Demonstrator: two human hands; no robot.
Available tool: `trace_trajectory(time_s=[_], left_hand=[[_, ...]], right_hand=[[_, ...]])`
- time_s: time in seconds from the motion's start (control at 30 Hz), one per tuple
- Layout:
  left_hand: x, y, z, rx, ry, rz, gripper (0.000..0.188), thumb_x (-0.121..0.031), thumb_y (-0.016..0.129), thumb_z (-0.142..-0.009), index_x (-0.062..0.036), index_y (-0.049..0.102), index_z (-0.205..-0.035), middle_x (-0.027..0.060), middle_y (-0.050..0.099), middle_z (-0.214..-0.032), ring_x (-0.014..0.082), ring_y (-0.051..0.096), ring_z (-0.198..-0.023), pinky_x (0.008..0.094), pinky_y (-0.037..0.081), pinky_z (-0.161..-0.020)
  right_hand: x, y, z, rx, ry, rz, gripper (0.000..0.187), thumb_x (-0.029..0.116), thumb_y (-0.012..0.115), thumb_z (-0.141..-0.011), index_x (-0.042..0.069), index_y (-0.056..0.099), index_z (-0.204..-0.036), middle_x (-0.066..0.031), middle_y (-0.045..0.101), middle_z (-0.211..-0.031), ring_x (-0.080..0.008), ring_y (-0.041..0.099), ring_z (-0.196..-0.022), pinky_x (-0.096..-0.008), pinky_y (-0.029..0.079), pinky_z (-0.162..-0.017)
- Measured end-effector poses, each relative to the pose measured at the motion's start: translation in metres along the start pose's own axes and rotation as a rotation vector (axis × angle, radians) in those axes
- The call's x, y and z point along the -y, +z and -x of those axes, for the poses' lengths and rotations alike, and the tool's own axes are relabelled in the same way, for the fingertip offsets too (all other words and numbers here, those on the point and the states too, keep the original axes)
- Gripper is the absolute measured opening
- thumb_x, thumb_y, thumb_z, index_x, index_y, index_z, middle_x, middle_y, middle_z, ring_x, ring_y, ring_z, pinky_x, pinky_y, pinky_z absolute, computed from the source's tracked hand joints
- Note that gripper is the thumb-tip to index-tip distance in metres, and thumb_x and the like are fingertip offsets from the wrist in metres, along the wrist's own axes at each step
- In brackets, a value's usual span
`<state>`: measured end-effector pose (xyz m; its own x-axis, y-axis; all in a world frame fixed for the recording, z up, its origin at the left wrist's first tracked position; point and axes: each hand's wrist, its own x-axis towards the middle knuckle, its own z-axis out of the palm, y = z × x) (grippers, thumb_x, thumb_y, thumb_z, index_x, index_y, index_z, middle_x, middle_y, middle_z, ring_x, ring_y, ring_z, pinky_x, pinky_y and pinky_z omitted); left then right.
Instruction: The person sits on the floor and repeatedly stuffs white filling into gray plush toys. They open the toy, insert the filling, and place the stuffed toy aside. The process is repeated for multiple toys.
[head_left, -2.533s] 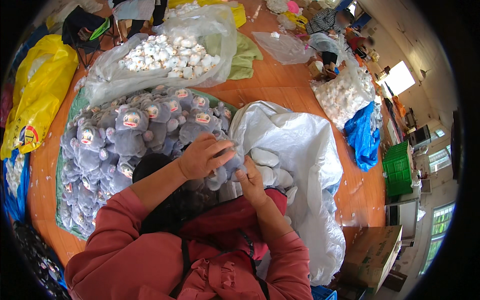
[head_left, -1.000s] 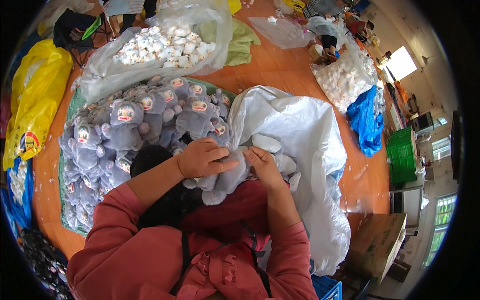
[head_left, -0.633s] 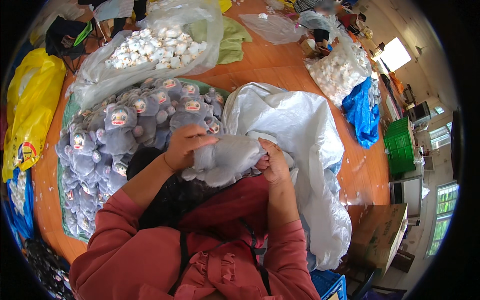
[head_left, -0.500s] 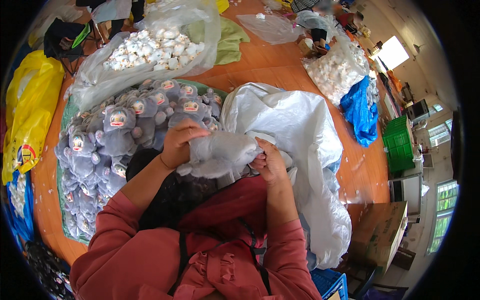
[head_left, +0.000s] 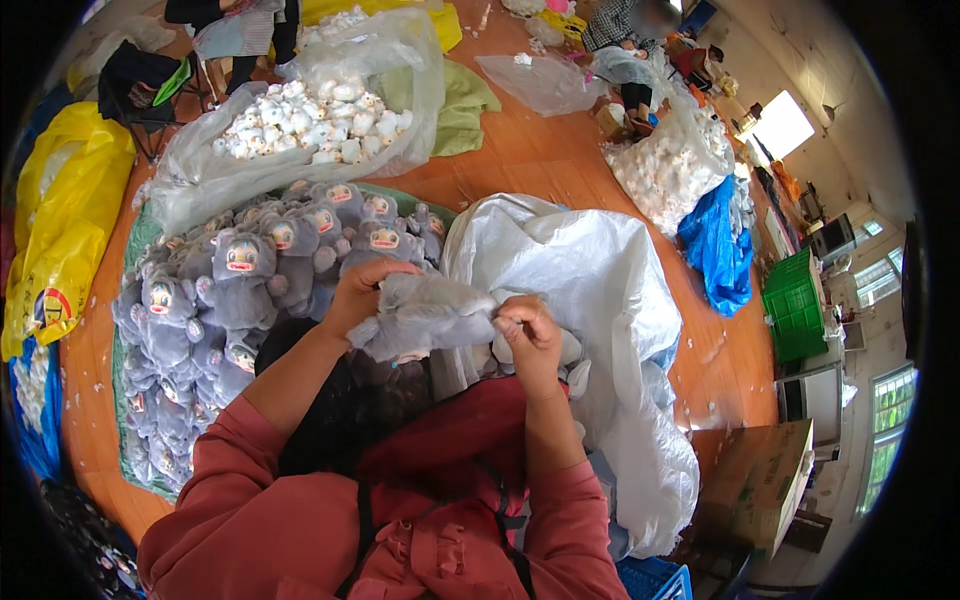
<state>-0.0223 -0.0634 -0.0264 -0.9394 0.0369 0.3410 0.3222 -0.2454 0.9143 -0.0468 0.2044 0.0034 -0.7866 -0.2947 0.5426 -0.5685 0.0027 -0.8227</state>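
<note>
A grey plush toy is stretched sideways between my two hands above my lap. My left hand grips its left end, with fingers over the top edge. At the other end, my right hand pinches the fabric between thumb and fingertips. The toy's face is not clearly visible. Beyond and left of my left hand lies a heap of grey plush toys with painted faces. A white woven sack lies open just beyond my right hand, with pale pieces inside its mouth.
White stuffed pieces fill a clear plastic bag ahead, and another full bag stands far right. A yellow bag lies left. At right are a green crate and a cardboard box. Other people sit in the background.
The plush toy has turned and looks flatter between my hands. My right hand has shifted left and lower, its fingers more tightly pinched. The whole view has tilted slightly upward.
</note>
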Motion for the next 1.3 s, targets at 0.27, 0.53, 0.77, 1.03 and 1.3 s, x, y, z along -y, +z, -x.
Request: trace_trajectory(time_s=[0.27, 0.53, 0.77, 1.03, 1.3], left_hand=[[-0.002, -0.001, -0.005, 0.027, -0.170, -0.028, 0.039, 0.011, 0.065, -0.077, -0.0032, 0.068, -0.113, 0.0045, 0.069, -0.109, 0.0130, 0.063, -0.100, 0.0286, 0.051, -0.088], [0.006, -0.003, -0.006, 0.020, -0.118, -0.385, 0.036, 0.008, 0.065, -0.076, -0.0081, 0.071, -0.108, 0.0052, 0.073, -0.101, 0.0136, 0.067, -0.096, 0.0291, 0.052, -0.085], [0.011, 0.003, -0.009, 0.040, -0.244, -0.297, 0.036, 0.002, 0.067, -0.078, -0.0097, 0.071, -0.111, 0.0030, 0.071, -0.107, 0.0116, 0.063, -0.101, 0.0278, 0.048, -0.090], [0.008, 0.001, -0.009, 0.038, -0.383, -0.267, 0.041, 0.003, 0.067, -0.074, -0.0107, 0.071, -0.112, 0.0007, 0.070, -0.105, 0.0107, 0.062, -0.100, 0.0273, 0.047, -0.089], [0.060, -0.041, -0.016, 0.052, -0.446, -0.064, 0.015, -0.015, 0.066, -0.085, -0.0084, 0.074, -0.096, -0.0024, 0.071, -0.085, 0.0074, 0.063, -0.083, 0.0287, 0.050, -0.076]], right_hand=[[0.000, 0.001, 0.004, 0.056, 0.124, 0.129, 0.019, -0.008, 0.070, -0.080, 0.001, 0.069, -0.097, -0.0086, 0.065, -0.096, -0.0187, 0.061, -0.088, -0.0274, 0.049, -0.079], [-0.009, 0.008, 0.006, 0.243, 0.242, 0.298, 0.023, -0.006, 0.069, -0.073, 0.000, 0.067, -0.096, -0.0106, 0.065, -0.092, -0.0196, 0.064, -0.080, -0.0283, 0.051, -0.073], [-0.025, 0.005, 0.015, 0.205, 0.214, 0.396, 0.021, -0.001, 0.070, -0.070, 0.000, 0.065, -0.091, -0.0100, 0.065, -0.086, -0.0204, 0.062, -0.073, -0.0306, 0.051, -0.072], [-0.011, 0.015, 0.011, 0.259, 0.453, 0.288, 0.019, 0.004, 0.070, -0.074, 0.001, 0.063, -0.091, -0.0034, 0.061, -0.075, -0.0097, 0.056, -0.071, -0.0265, 0.048, -0.067], [-0.012, 0.000, 0.018, 0.253, 0.609, -0.002, 0.019, -0.005, 0.065, -0.077, -0.002, 0.062, -0.096, -0.0009, 0.063, -0.082, -0.0075, 0.058, -0.075, -0.0234, 0.048, -0.070]])
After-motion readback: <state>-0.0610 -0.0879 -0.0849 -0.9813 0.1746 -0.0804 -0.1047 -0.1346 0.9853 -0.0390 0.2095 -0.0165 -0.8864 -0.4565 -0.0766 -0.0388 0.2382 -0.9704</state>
